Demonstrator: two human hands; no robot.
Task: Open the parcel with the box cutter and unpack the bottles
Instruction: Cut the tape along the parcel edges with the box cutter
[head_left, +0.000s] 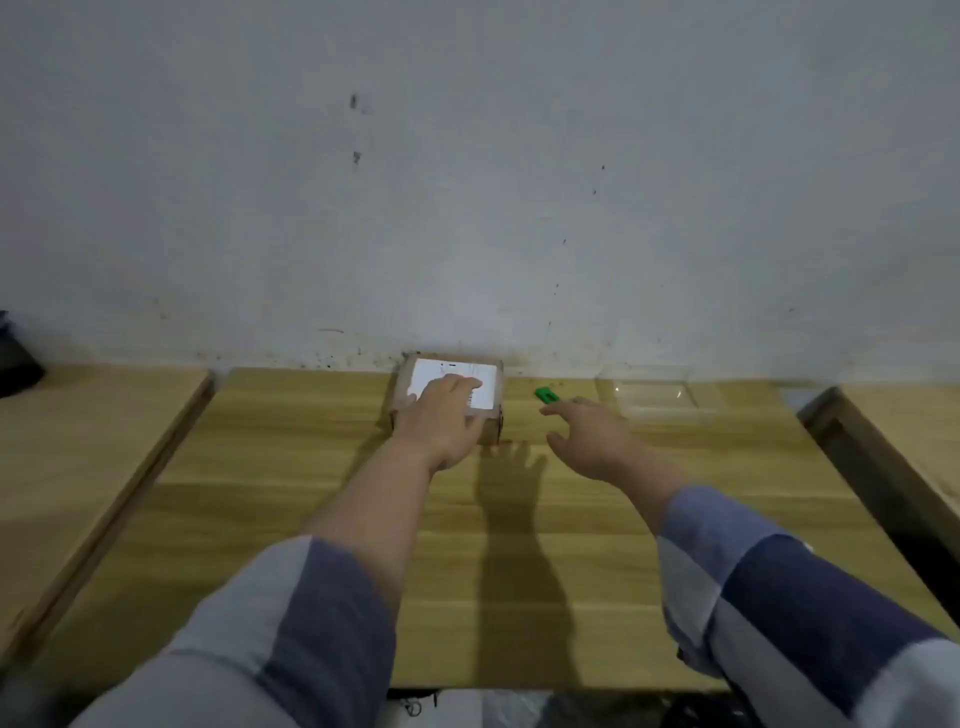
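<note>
Clearly the parcel (448, 397), at mid-frame against the wall, is small, stiff cardboard, probably light; the left hand (442, 422) presses flat on its labelled top. The right hand (589, 435), fingers spread, reaches for the green box cutter (547, 395) on the desk (363, 519); best pinched by its sides.

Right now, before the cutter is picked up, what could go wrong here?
1. The right hand reaches with spread fingers for the small green box cutter; a loose grip could knock it away, maybe toward the clear plastic tray.
2. The left hand lies flat on the parcel, over its white label. If it stays there during the cut, the blade may meet the fingers.
</note>
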